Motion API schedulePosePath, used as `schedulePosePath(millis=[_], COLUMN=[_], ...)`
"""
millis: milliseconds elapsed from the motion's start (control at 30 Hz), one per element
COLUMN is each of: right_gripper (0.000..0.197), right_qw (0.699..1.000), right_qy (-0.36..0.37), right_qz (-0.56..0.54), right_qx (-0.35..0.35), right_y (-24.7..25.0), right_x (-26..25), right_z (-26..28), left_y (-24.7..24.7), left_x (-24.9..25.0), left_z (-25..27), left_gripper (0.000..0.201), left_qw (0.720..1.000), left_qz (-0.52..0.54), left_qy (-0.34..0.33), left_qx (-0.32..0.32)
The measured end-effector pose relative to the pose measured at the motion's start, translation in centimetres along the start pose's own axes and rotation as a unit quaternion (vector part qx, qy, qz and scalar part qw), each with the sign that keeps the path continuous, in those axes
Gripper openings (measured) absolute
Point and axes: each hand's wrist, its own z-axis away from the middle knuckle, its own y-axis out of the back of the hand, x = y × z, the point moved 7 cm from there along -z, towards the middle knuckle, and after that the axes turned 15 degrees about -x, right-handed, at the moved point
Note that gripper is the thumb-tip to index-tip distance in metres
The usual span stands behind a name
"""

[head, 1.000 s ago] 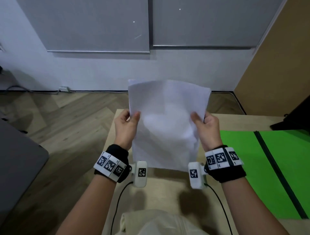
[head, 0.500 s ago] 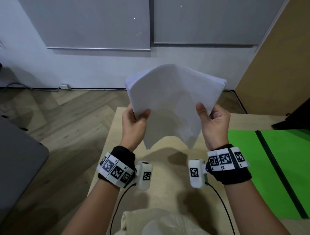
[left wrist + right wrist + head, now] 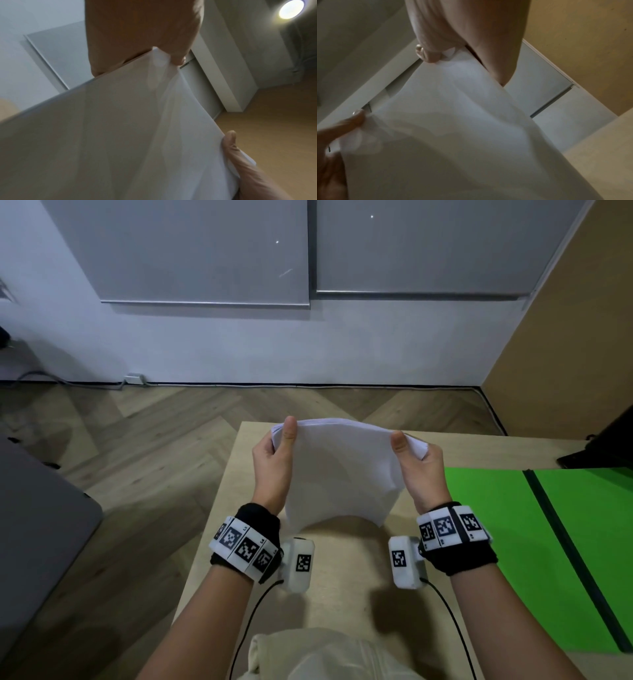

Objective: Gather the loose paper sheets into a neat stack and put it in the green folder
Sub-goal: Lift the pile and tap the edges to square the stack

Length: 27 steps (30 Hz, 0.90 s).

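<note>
A stack of white paper sheets [image 3: 342, 470] hangs above the wooden table [image 3: 342, 583], held by both hands at its top corners. My left hand [image 3: 279, 453] pinches the top left corner, thumb toward me. My right hand [image 3: 412, 460] pinches the top right corner. The sheets sag and bow between the two hands, and their lower edge curls just above the table. In the left wrist view the paper [image 3: 120, 135] fills the frame under my fingers. In the right wrist view the sheets [image 3: 462, 128] look the same. The green folder [image 3: 534, 556] lies open flat on the table at the right.
A dark object [image 3: 603, 446] sits at the table's far right edge. A grey surface [image 3: 30, 515] stands to the left over the wooden floor [image 3: 137, 446]. A cream garment [image 3: 308, 655] shows at the bottom.
The paper stack, held upright by its sides a second ago, has turned and dropped lower. Both hands now grip its top corners, and the sheets droop toward the table.
</note>
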Motion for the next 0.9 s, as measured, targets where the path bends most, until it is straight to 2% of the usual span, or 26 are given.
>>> schedulePosePath(millis=[100,133,200,300,367,433,533,600,700,767,900], right_gripper=[0.06,0.057,0.043,0.022,0.017,0.016,0.021,0.021,0.04,0.047,0.032], right_qw=[1.0,1.0,1.0,0.999,0.998,0.998,0.999,0.998,0.997,0.999,1.0], right_qy=[0.021,0.029,0.029,-0.012,-0.041,-0.035,0.02,0.029,-0.003,-0.006,0.01], right_qz=[0.004,0.004,0.006,-0.005,0.012,0.028,0.029,0.02,-0.003,0.0,0.004], right_qx=[-0.001,-0.002,-0.002,-0.035,-0.05,-0.049,-0.039,-0.052,-0.078,-0.052,0.017], right_y=[-0.1,-0.1,0.2,0.9,1.0,1.0,0.7,0.6,0.7,1.2,2.0], right_x=[-0.8,-1.2,-1.7,-0.9,-0.3,-0.5,-2.1,-2.5,-1.6,-0.9,-0.5], right_z=[-0.3,-0.3,-0.1,0.0,-0.1,-0.4,-0.7,-0.6,-0.1,0.2,0.4], left_y=[-0.6,-0.6,-0.6,-0.4,-0.2,-0.5,-1.1,-0.8,-0.1,0.0,-0.4], left_x=[0.9,1.3,1.4,0.8,0.0,-0.2,1.2,1.7,0.5,-0.4,-0.5], left_z=[-0.3,-0.4,-0.5,-0.7,-1.2,-1.7,-1.9,-1.9,-1.8,-1.5,-1.1], left_gripper=[0.058,0.056,0.066,0.081,0.084,0.084,0.065,0.063,0.08,0.081,0.093], left_qw=[0.999,0.998,0.997,0.991,0.986,0.984,0.989,0.993,0.993,0.99,0.988], left_qz=[-0.024,-0.031,-0.037,-0.07,-0.105,-0.105,-0.086,-0.066,-0.084,-0.101,-0.105], left_qy=[-0.037,-0.05,-0.058,-0.041,-0.02,-0.006,-0.035,-0.041,-0.017,-0.01,-0.027], left_qx=[-0.017,-0.021,-0.04,-0.104,-0.131,-0.142,-0.115,-0.089,-0.086,-0.093,-0.107])
